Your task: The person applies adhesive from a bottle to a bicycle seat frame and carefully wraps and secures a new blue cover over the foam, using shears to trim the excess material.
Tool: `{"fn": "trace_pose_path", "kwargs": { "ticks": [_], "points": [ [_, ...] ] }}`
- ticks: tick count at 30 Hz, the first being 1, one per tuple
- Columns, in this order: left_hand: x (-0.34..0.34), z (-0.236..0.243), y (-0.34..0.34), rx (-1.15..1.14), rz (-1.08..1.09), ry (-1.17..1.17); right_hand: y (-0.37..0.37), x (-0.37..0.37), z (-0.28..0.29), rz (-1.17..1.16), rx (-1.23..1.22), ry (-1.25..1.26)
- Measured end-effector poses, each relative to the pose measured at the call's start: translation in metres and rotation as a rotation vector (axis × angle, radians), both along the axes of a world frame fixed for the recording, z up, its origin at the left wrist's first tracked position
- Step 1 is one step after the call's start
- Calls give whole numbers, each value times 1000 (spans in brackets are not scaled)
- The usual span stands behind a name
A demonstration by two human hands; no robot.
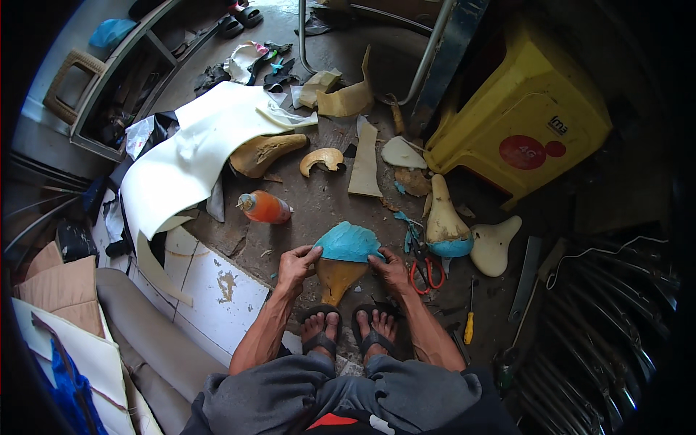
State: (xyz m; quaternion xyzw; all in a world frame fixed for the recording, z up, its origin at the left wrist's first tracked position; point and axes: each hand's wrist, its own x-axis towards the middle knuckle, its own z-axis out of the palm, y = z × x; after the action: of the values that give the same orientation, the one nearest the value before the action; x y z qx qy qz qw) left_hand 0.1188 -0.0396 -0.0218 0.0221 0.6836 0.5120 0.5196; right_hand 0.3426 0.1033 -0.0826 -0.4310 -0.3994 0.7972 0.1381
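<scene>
Between my feet a tan bicycle saddle (339,278) lies with its narrow nose toward me. A bright blue sheet piece (349,241) covers its wide far end. My left hand (296,267) pinches the left corner of the blue piece between thumb and fingers. At the opposite corner, my right hand (390,271) grips the edge in the same way. Just right of that hand are red-handled scissors (428,275). Another saddle (445,214), blue at its wide end, lies beyond them, beside a cream saddle-shaped pad (496,246).
An orange bottle (265,207) stands ahead on the left, near a large white foam sheet (196,145). A yellow plastic stool (565,94) lies at the far right. A yellow-handled screwdriver (469,328) and metal rods (594,348) are on the right. Foam scraps (365,159) litter the floor ahead.
</scene>
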Motion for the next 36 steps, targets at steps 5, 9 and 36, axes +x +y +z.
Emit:
{"fn": "trace_pose_path", "kwargs": {
  "ticks": [5, 9, 36],
  "points": [
    [-3, 9, 2, -11, 8, -232, -9, 1, -14, -149, -145, 148],
    [-12, -3, -4, 14, 22, -375, -10, -3, -6, -147, -424, 261],
    [16, 21, 22, 134, -194, 1003, 9, -45, 69, -111, 921, -421]
  ]
}}
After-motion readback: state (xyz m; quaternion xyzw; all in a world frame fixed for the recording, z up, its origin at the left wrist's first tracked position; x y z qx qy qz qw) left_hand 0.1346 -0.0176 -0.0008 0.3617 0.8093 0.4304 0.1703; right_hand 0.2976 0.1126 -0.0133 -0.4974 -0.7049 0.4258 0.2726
